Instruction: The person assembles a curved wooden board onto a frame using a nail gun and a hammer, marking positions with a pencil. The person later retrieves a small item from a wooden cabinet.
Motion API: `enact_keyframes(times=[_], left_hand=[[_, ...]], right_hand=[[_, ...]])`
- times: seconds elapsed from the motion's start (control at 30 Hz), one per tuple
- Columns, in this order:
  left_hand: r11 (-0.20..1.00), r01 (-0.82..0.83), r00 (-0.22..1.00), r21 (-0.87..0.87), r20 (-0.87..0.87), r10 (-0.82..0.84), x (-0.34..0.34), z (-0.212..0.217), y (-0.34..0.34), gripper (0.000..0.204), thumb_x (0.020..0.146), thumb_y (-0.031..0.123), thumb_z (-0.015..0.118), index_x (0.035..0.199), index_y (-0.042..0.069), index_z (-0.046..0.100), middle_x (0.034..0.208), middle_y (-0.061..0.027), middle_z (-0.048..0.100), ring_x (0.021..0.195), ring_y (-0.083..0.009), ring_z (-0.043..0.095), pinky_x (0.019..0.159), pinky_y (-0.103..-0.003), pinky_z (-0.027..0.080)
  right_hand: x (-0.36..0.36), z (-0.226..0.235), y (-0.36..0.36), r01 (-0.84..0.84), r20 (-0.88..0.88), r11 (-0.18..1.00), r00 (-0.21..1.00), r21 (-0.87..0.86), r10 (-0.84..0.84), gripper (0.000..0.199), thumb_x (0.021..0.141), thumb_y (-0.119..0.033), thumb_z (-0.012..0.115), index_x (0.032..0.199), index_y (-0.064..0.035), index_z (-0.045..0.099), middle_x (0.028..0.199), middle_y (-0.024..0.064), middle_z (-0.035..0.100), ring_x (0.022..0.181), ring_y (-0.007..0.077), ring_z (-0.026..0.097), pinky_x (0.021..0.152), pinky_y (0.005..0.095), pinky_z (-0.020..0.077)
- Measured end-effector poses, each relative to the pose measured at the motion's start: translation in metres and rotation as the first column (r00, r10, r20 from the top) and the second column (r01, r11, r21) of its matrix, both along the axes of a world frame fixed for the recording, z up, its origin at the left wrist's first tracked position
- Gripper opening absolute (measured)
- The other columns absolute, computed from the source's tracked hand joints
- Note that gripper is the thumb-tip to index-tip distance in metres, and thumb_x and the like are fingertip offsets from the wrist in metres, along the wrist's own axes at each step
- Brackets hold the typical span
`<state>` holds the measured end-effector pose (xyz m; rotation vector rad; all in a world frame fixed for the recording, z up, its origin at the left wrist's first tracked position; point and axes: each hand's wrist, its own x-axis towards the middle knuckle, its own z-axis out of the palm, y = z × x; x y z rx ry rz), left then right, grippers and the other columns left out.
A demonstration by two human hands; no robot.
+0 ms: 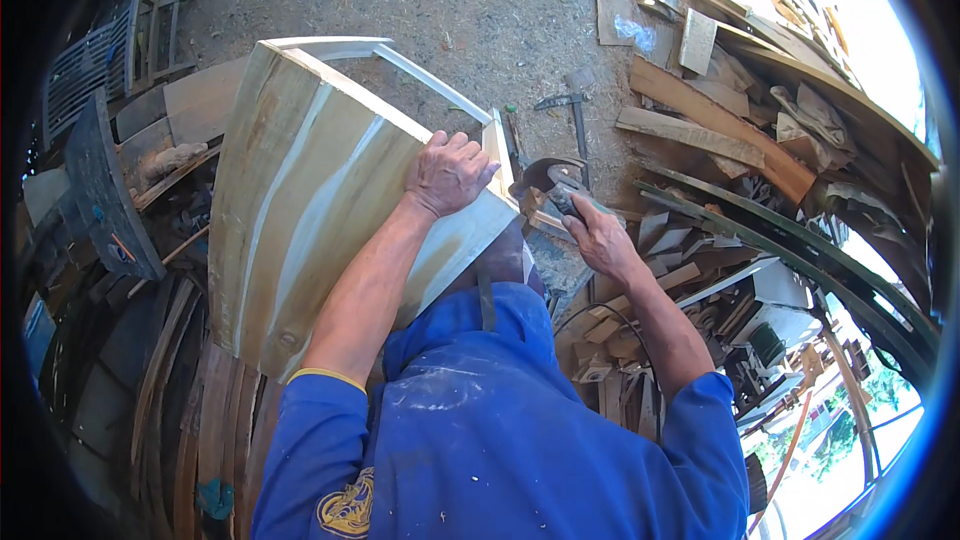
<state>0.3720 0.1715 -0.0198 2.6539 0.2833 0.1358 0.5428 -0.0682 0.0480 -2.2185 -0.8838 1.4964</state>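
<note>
A large wooden box frame (320,180) rests tilted in front of me, its broad panel streaked brown and pale grey. My left hand (448,172) is closed over the panel's upper edge, fingers curled toward the frame's inner side. To the right, my right hand (600,237) grips an angle grinder (568,192) by its body. The grinder's round guard and disc end is close to the frame's right corner; whether the disc touches the wood I cannot tell. A dark cord runs down beside my right forearm.
A clamp (578,125) lies on the dirt ground (440,10) beyond the frame. Boards (720,120) and offcuts are heaped along the right. More long planks (215,440) lie at lower left, and a slatted piece (90,75) leans at far left.
</note>
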Motion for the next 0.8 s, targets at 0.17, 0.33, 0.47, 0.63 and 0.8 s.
enact_keyframes(times=[0.17,0.33,0.47,0.63,0.8], left_hand=[[1.000,0.009,1.000,0.007,-0.014,-0.009,0.002,0.001,0.002,0.030,0.093,0.029,0.064,0.067,0.013,0.058,0.068,-0.0027,0.055,0.071,-0.0215,0.056,0.067,-0.039,0.041],[1.000,0.003,0.995,0.005,-0.102,-0.002,0.003,0.007,0.000,0.035,0.096,0.033,0.060,0.068,0.013,0.063,0.069,-0.0020,0.059,0.074,-0.0200,0.058,0.072,-0.039,0.043],[1.000,0.011,0.998,0.006,-0.055,-0.011,-0.006,0.005,-0.006,0.033,0.094,0.032,0.062,0.068,0.013,0.061,0.068,-0.0020,0.056,0.073,-0.0204,0.057,0.070,-0.039,0.042],[1.000,-0.005,1.000,0.015,-0.028,0.006,0.002,0.000,0.002,0.031,0.092,0.029,0.064,0.066,0.013,0.057,0.068,-0.0021,0.054,0.071,-0.0208,0.056,0.067,-0.039,0.041],[1.000,0.006,1.000,0.011,-0.027,-0.006,0.003,0.003,0.000,0.030,0.092,0.029,0.064,0.067,0.013,0.058,0.067,-0.0025,0.055,0.071,-0.0212,0.056,0.067,-0.039,0.041]], right_hand=[[0.027,-0.007,-0.004,0.181,0.057,0.982,0.981,0.052,-0.184,0.044,0.103,-0.028,0.054,0.138,-0.0026,0.051,0.084,0.0234,0.066,0.082,0.0339,0.069,0.076,0.0456,0.0538],[0.016,-0.002,-0.002,0.446,0.042,0.888,0.891,0.109,-0.452,0.046,0.102,-0.032,0.056,0.137,-0.0037,0.052,0.087,0.0242,0.066,0.086,0.0354,0.068,0.081,0.0492,0.0530],[0.007,0.004,0.002,-0.020,-0.051,1.000,0.999,-0.008,0.019,0.045,0.101,-0.027,0.055,0.140,-0.0045,0.051,0.116,0.0366,0.063,0.112,0.0527,0.060,0.094,0.0544,0.0477],[0.037,0.007,0.006,0.475,-0.070,0.879,0.879,0.053,-0.471,0.037,0.106,-0.024,0.051,0.138,-0.0053,0.053,0.072,0.0060,0.060,0.059,0.0152,0.060,0.054,0.0322,0.0468],[0.000,-0.007,-0.010,0.216,0.100,0.951,0.965,0.223,-0.243,0.043,0.101,-0.024,0.058,0.137,-0.0022,0.049,0.093,0.0230,0.067,0.086,0.0383,0.067,0.077,0.0446,0.0522]])
